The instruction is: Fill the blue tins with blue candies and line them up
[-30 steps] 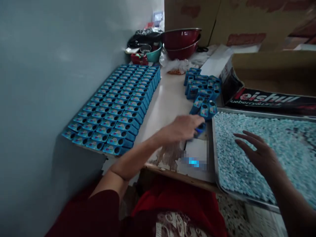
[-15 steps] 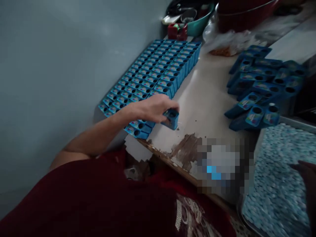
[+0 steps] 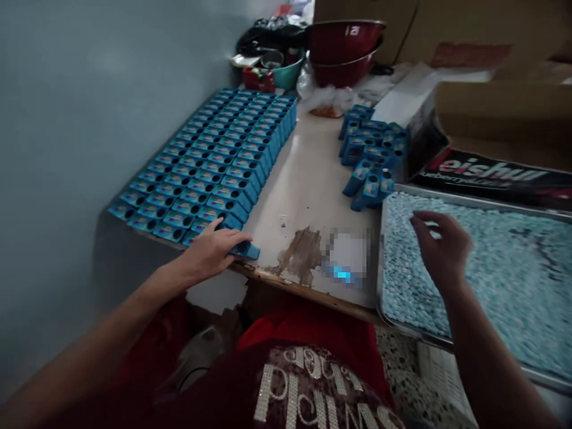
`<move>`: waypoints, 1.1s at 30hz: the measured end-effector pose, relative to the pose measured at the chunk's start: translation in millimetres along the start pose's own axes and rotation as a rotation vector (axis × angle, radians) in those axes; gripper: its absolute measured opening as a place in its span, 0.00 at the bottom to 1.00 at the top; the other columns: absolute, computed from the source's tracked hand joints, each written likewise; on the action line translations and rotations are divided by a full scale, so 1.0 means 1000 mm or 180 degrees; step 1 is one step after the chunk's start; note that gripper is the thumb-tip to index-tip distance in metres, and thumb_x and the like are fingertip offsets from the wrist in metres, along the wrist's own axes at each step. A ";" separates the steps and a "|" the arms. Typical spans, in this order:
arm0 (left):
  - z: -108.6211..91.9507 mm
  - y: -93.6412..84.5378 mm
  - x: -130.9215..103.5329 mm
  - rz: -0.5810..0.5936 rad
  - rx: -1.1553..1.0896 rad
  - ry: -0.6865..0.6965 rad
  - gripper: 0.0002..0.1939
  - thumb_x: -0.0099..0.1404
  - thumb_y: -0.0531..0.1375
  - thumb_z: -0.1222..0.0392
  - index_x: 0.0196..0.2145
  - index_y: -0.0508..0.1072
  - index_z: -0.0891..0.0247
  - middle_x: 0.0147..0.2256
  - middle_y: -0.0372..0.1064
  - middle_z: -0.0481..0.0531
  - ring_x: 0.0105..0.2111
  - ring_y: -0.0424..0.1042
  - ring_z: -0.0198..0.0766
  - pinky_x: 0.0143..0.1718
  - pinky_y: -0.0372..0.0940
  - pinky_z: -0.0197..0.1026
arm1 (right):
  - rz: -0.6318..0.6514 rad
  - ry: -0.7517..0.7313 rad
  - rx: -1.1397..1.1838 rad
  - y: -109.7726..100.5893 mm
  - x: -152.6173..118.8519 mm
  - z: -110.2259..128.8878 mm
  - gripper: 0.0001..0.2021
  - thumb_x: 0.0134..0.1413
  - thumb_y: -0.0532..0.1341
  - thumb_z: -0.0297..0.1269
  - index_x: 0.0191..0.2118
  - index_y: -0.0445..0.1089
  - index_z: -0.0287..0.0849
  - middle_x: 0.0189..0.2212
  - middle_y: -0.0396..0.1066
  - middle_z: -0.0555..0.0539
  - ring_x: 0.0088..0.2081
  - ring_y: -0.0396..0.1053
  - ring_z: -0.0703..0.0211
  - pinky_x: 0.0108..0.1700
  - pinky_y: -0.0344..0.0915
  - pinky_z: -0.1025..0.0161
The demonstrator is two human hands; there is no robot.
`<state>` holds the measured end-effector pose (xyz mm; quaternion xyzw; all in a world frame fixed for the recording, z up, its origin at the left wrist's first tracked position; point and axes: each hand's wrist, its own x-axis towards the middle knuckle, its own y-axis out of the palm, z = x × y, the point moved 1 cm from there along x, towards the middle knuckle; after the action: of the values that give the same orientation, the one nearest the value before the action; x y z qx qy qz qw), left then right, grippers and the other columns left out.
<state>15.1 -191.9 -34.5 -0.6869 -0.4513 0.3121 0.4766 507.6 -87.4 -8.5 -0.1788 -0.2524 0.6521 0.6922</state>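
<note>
My left hand (image 3: 213, 245) is closed around a small blue box (image 3: 249, 251) at the near end of the rows, by the table's front edge. Tight rows of matching blue boxes (image 3: 201, 158), each with a dark round hole in its top, stretch back along the wall. My right hand (image 3: 442, 247) hovers above a metal tray (image 3: 381, 280) spread with small pale-blue pieces (image 3: 411, 298). Its thumb and fingertips come together in a pinch; whatever is between them is too small to make out. Past the tray's left corner stands a loose cluster of blue boxes (image 3: 370, 152).
An open cardboard carton (image 3: 496, 173) stands behind the tray. Dark red basins (image 3: 346, 50), a teal bowl (image 3: 288, 76) and a red tape dispenser (image 3: 258, 78) sit at the back. The table's (image 3: 292, 190) surface is peeling near its front edge. A blurred patch covers something left of the tray.
My left hand has brought the blue box down to the near end of the rows. My right hand has come fully into view above the tray. The view has shifted to the right.
</note>
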 end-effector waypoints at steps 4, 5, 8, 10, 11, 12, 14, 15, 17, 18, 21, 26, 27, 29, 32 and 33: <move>-0.001 0.009 -0.004 -0.0272 0.0129 0.0222 0.36 0.65 0.67 0.67 0.69 0.78 0.48 0.62 0.85 0.63 0.60 0.86 0.69 0.72 0.68 0.87 | 0.0190 -0.0675 -0.1375 0.014 0.046 0.025 0.17 0.71 0.62 0.34 0.59 0.83 0.50 0.53 0.77 0.34 0.48 0.75 0.37 0.55 0.72 0.41; -0.002 0.008 -0.007 -0.0424 0.0150 0.0241 0.37 0.67 0.68 0.66 0.71 0.77 0.46 0.64 0.84 0.63 0.62 0.85 0.70 0.73 0.67 0.88 | 0.0362 -0.0720 -0.1765 0.019 0.059 0.027 0.21 0.71 0.61 0.31 0.63 0.82 0.46 0.55 0.77 0.32 0.50 0.75 0.35 0.55 0.71 0.41; -0.008 0.003 -0.017 -0.0853 0.0330 0.0265 0.34 0.73 0.68 0.64 0.73 0.75 0.43 0.67 0.82 0.62 0.63 0.84 0.71 0.75 0.65 0.86 | 0.0886 -0.0882 -0.2845 0.034 0.092 0.028 0.26 0.69 0.61 0.29 0.68 0.82 0.40 0.59 0.75 0.28 0.59 0.73 0.29 0.59 0.69 0.41; -0.013 -0.001 -0.024 -0.1070 0.0561 0.0297 0.29 0.77 0.67 0.64 0.71 0.76 0.45 0.66 0.82 0.63 0.63 0.85 0.69 0.77 0.65 0.83 | 0.1237 -0.0995 -0.3314 0.043 0.106 0.028 0.24 0.67 0.65 0.32 0.65 0.84 0.39 0.59 0.75 0.28 0.61 0.71 0.28 0.60 0.67 0.41; -0.016 -0.001 -0.027 -0.1164 0.0678 0.0284 0.26 0.78 0.67 0.64 0.70 0.77 0.47 0.65 0.83 0.63 0.62 0.85 0.68 0.78 0.64 0.82 | 0.1348 -0.1044 -0.3469 0.047 0.111 0.029 0.22 0.67 0.65 0.32 0.63 0.85 0.38 0.58 0.76 0.28 0.60 0.71 0.29 0.60 0.66 0.42; -0.019 -0.002 -0.029 -0.1248 0.0774 0.0251 0.23 0.79 0.68 0.63 0.68 0.78 0.48 0.64 0.84 0.62 0.62 0.86 0.66 0.79 0.63 0.80 | 0.1397 -0.1086 -0.3569 0.050 0.114 0.028 0.20 0.67 0.66 0.33 0.60 0.86 0.37 0.57 0.76 0.28 0.60 0.71 0.29 0.59 0.65 0.42; -0.026 -0.001 -0.032 -0.1409 0.0904 0.0210 0.20 0.79 0.71 0.63 0.64 0.80 0.51 0.62 0.85 0.61 0.63 0.86 0.64 0.82 0.61 0.76 | 0.1369 -0.1189 -0.3583 0.056 0.117 0.028 0.15 0.68 0.66 0.34 0.54 0.88 0.38 0.55 0.78 0.29 0.59 0.71 0.30 0.57 0.64 0.43; -0.030 0.000 -0.034 -0.1476 0.0952 0.0247 0.19 0.78 0.72 0.64 0.63 0.80 0.53 0.62 0.86 0.61 0.63 0.86 0.63 0.83 0.60 0.75 | 0.1343 -0.1267 -0.3512 0.058 0.116 0.028 0.13 0.69 0.67 0.36 0.50 0.88 0.39 0.53 0.79 0.30 0.58 0.71 0.31 0.57 0.63 0.44; -0.038 0.003 -0.037 -0.1620 0.1027 0.0472 0.21 0.76 0.75 0.67 0.62 0.81 0.56 0.62 0.86 0.62 0.63 0.86 0.62 0.83 0.60 0.73 | 0.1348 -0.1468 -0.3296 0.060 0.108 0.027 0.10 0.70 0.69 0.40 0.44 0.89 0.42 0.48 0.81 0.34 0.55 0.73 0.34 0.55 0.60 0.46; -0.041 0.005 -0.039 -0.1670 0.1059 0.0612 0.23 0.74 0.75 0.70 0.63 0.82 0.57 0.62 0.86 0.62 0.64 0.86 0.61 0.84 0.60 0.72 | 0.1371 -0.1577 -0.3191 0.060 0.101 0.028 0.10 0.71 0.70 0.42 0.42 0.88 0.43 0.45 0.81 0.37 0.53 0.73 0.36 0.54 0.59 0.47; -0.048 0.015 -0.044 -0.1661 0.1102 0.0943 0.27 0.73 0.72 0.76 0.65 0.82 0.58 0.63 0.86 0.59 0.65 0.85 0.57 0.85 0.60 0.70 | 0.1355 -0.1752 -0.2962 0.054 0.064 0.032 0.12 0.71 0.73 0.46 0.35 0.86 0.46 0.37 0.80 0.43 0.46 0.74 0.42 0.49 0.56 0.50; -0.069 0.041 -0.031 -0.1587 0.0826 0.1264 0.23 0.77 0.69 0.73 0.66 0.82 0.61 0.63 0.86 0.58 0.66 0.84 0.55 0.83 0.65 0.64 | 0.1022 -0.1658 -0.2671 0.043 -0.016 0.030 0.16 0.73 0.74 0.45 0.32 0.84 0.45 0.34 0.79 0.43 0.43 0.75 0.46 0.46 0.55 0.52; -0.075 0.046 -0.025 -0.1608 0.0770 0.1332 0.22 0.77 0.69 0.73 0.65 0.83 0.62 0.62 0.86 0.59 0.66 0.84 0.54 0.84 0.64 0.63 | 0.0955 -0.1637 -0.2607 0.042 -0.029 0.025 0.17 0.75 0.73 0.46 0.33 0.85 0.45 0.34 0.79 0.43 0.43 0.76 0.46 0.46 0.55 0.52; -0.085 0.057 -0.011 -0.1663 0.0688 0.1439 0.19 0.77 0.68 0.74 0.62 0.83 0.64 0.60 0.87 0.59 0.64 0.85 0.52 0.85 0.63 0.62 | 0.0789 -0.1553 -0.2428 0.036 -0.048 0.012 0.17 0.79 0.70 0.48 0.36 0.86 0.45 0.33 0.79 0.43 0.42 0.76 0.46 0.47 0.57 0.51; -0.091 0.074 0.004 -0.1661 0.0568 0.1504 0.18 0.79 0.65 0.74 0.61 0.83 0.64 0.60 0.87 0.60 0.64 0.84 0.51 0.84 0.63 0.64 | 0.0477 -0.1229 -0.2015 0.011 -0.064 -0.010 0.18 0.80 0.68 0.55 0.47 0.87 0.47 0.34 0.79 0.43 0.41 0.75 0.46 0.47 0.62 0.50; -0.091 0.081 0.006 -0.1542 0.0514 0.1476 0.19 0.80 0.64 0.73 0.62 0.83 0.61 0.61 0.86 0.60 0.65 0.83 0.51 0.83 0.64 0.65 | 0.0388 -0.1099 -0.1884 0.000 -0.067 -0.014 0.19 0.80 0.67 0.58 0.50 0.86 0.48 0.36 0.79 0.42 0.40 0.75 0.46 0.47 0.64 0.50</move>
<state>121.5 -231.9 -78.3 -0.5725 -0.4547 0.0601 0.6796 514.8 -153.0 -27.6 -0.2736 -0.5328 0.6114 0.5172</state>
